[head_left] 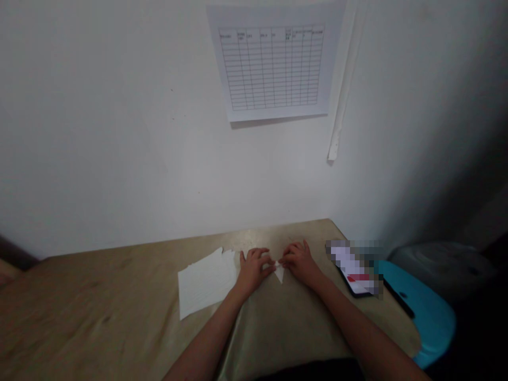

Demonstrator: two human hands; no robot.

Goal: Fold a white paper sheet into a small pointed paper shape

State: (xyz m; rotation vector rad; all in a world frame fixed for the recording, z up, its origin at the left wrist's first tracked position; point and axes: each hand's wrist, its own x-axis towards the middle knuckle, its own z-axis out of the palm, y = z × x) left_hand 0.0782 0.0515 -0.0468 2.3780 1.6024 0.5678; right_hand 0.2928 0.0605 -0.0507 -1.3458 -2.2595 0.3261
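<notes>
Between my two hands a small piece of white folded paper [280, 273] lies on the brown table cover, its narrow point toward me. My left hand [254, 268] pinches the paper's left side, fingers bent. From the other side, my right hand [298, 262] grips the upper right edge with thumb and fingertips, one finger raised. The fingers hide the paper's upper part. Left of my left hand rests a larger white sheet [204, 284] with a torn upper edge; the left hand covers or borders its right end.
A phone [354, 270] with a lit screen lies at the right, near a black pen-like stick [399, 298] by the table edge. Beyond that edge is a turquoise stool [434, 317]. The table [119, 296] meets a white wall bearing a printed chart [273, 69].
</notes>
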